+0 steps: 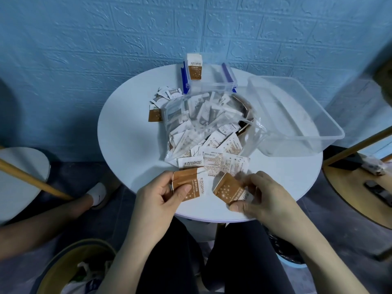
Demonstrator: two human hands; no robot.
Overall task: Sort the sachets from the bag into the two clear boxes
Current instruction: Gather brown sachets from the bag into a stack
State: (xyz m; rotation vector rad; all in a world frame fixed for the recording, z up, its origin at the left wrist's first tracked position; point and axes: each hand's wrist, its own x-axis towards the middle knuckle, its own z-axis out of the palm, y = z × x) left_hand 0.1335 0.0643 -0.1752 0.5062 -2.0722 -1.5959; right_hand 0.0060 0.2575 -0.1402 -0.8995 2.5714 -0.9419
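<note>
Nearest us, our left hand (158,193) pinches a small stack of brown sachets (188,186) between thumb and fingers, at the near edge of the round table (127,141). Our right hand (259,197) pinches one brown sachet (230,190) just beside it. Beyond them lies the clear bag (203,124), its mouth spilling sachets toward us. Farther right sits a large clear box (297,115). Farthest, a small clear box (209,81) holds upright sachets.
</note>
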